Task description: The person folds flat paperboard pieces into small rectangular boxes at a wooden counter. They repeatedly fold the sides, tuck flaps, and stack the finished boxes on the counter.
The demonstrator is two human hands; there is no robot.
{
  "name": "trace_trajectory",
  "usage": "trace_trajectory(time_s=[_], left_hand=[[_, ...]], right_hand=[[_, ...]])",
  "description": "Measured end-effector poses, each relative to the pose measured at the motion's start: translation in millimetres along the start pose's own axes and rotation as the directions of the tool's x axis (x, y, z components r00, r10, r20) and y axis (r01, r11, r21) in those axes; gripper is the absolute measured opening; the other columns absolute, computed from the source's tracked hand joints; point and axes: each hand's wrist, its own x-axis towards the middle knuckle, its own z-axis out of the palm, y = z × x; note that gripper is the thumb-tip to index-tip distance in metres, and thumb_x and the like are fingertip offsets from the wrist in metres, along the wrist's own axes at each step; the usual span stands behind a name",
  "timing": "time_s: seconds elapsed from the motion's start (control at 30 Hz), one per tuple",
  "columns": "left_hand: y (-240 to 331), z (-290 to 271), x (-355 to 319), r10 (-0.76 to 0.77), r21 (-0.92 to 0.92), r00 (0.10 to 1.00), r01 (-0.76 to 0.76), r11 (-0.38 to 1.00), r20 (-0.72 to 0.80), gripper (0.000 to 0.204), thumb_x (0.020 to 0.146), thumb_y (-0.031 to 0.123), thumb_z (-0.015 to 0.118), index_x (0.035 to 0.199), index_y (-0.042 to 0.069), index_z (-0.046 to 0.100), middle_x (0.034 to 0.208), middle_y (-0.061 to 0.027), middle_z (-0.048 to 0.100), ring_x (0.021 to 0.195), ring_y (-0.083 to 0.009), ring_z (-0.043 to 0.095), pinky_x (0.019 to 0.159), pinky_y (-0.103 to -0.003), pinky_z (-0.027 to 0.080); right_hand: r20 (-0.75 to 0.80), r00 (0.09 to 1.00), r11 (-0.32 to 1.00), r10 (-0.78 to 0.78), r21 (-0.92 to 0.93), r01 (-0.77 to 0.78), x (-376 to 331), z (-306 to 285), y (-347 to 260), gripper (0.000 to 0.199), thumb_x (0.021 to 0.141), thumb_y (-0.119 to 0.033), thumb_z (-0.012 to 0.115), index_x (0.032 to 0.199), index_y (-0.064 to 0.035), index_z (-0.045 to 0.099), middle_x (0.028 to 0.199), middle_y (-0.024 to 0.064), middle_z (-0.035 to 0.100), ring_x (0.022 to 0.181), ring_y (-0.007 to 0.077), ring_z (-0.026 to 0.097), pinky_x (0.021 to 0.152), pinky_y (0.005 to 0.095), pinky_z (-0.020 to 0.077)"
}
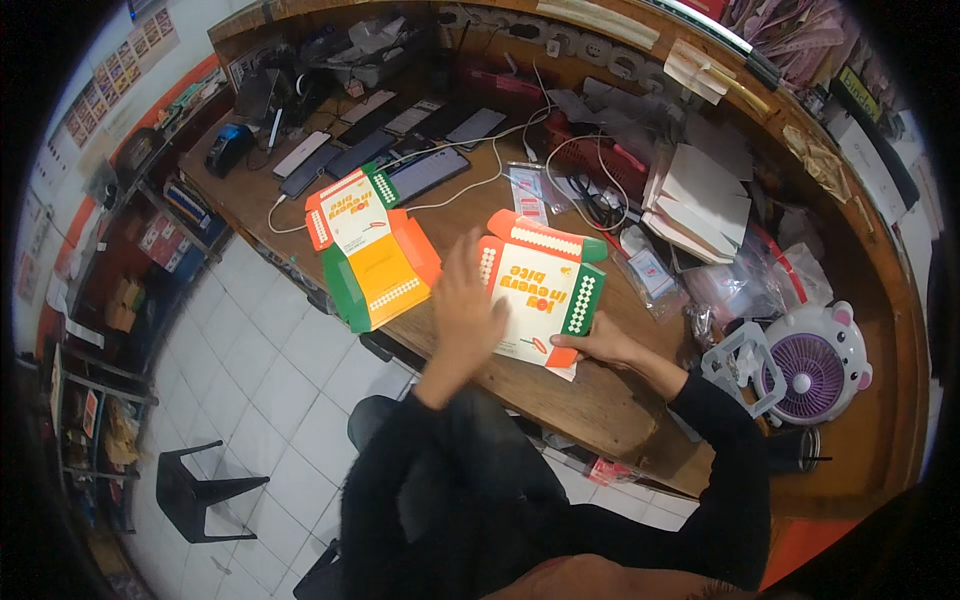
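A flattened cardboard food box (535,310), white with orange and green flaps, lies on the wooden desk in front of me. My right hand (598,343) pinches its near right corner, thumb on top. Over its left edge is my left hand (468,305), blurred by motion, with the fingers stretched out; whether it touches the cardboard I cannot tell. A second flattened food box (385,283) of the same colours lies to the left, its yellow-orange panel toward me. Printing on both appears upside down from here.
Several phones (430,172) and a white cable (500,150) lie behind the boxes. At right are a stack of white paper (700,195), plastic bags (745,275), a purple and white fan (805,380) and a dark cup (795,450). The desk's front edge (590,435) is close to me.
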Motion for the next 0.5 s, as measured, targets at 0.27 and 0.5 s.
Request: trace_trajectory(time_s=[0.27, 0.5], left_hand=[[18.7, 101.1, -2.1, 0.198, -0.029, 0.977, -0.197, 0.98, 0.072, 0.076, 0.088, 0.024, 0.062, 0.147, -0.002, 0.022, 0.153, -0.0238, 0.021, 0.142, -0.0428, 0.018, 0.115, -0.054, 0.017], [29.2, 60.1, -28.3, 0.194, -0.449, 0.978, -0.139, 0.883, 0.078, 0.077, 0.083, 0.028, 0.07, 0.144, 0.001, 0.031, 0.149, -0.0245, 0.028, 0.139, -0.0428, 0.026, 0.116, -0.049, 0.019]], right_hand=[[0.006, 0.995, 0.965, 0.103, 0.243, -0.102, -2.6, 5.0, 18.6, 0.066, 0.083, -0.013, 0.075, 0.138, -0.0019, 0.04, 0.126, 0.0108, 0.055, 0.111, 0.0202, 0.06, 0.077, 0.0342, 0.0622], [-0.296, 0.805, 0.847, -0.515, -0.323, 0.423, -11.6, 32.7, 46.7, 0.03, 0.087, -0.017, 0.07, 0.106, 0.0062, 0.064, 0.094, 0.0121, 0.072, 0.079, 0.0181, 0.069, 0.069, 0.0317, 0.0535]])
